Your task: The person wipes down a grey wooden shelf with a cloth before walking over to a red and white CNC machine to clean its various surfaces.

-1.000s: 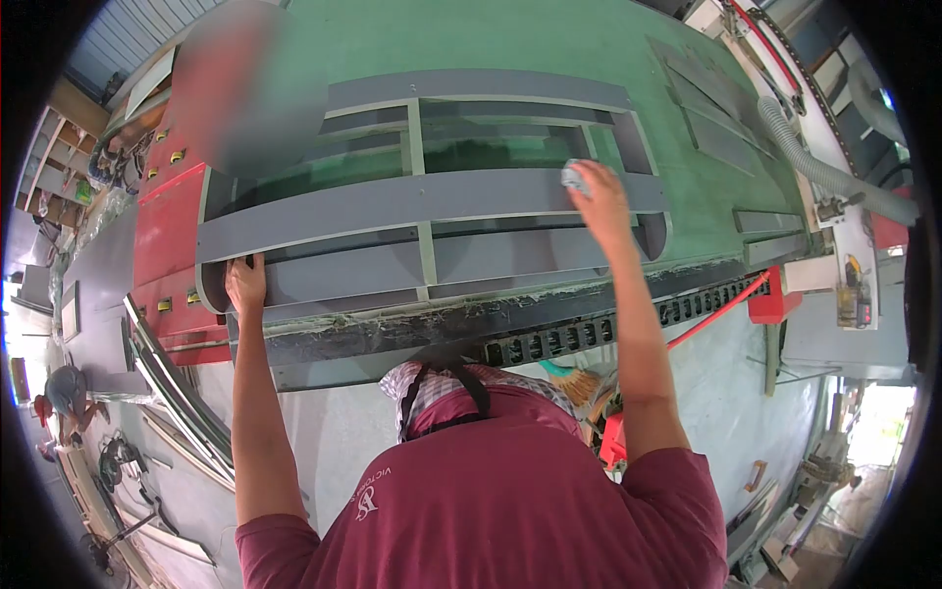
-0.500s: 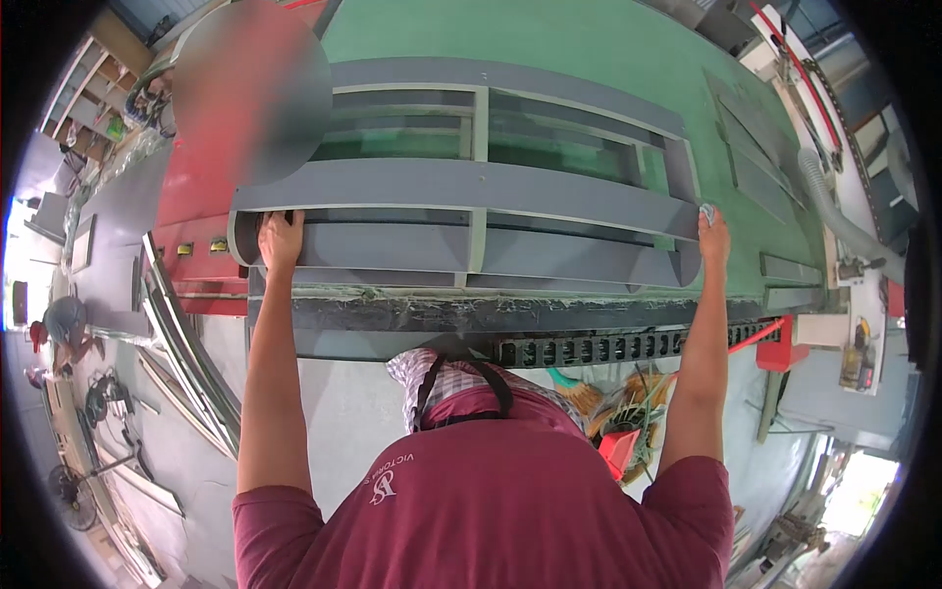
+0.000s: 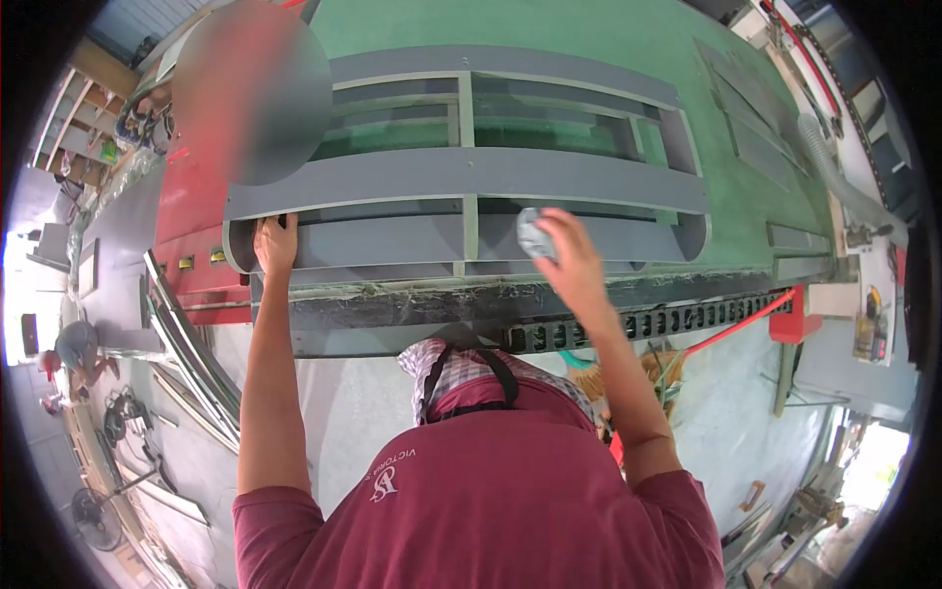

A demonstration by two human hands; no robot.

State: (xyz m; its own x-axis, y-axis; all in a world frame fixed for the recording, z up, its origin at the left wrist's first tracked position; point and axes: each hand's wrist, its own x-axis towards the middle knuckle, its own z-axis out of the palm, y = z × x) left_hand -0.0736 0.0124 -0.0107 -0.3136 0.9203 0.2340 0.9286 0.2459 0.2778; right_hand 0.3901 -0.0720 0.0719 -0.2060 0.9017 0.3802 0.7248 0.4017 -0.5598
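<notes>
A large grey cut panel [image 3: 471, 182] with several rectangular openings lies on the green machine bed [image 3: 549, 34]. My left hand [image 3: 276, 243] grips the panel's rounded near-left end. My right hand [image 3: 567, 257] presses a small grey cloth [image 3: 533, 234] onto the panel's near strip, just right of the middle divider.
A red machine housing [image 3: 186, 211] sits left of the bed. A black cable chain [image 3: 628, 324] runs along the near edge. Loose grey offcut strips [image 3: 751, 162] lie on the right of the bed, beside a grey hose [image 3: 834, 187]. Curved strips [image 3: 191, 358] lean at the floor left.
My right hand with the cloth has slid from the panel's right end leftward to near its middle. My left hand has stayed on the left end.
</notes>
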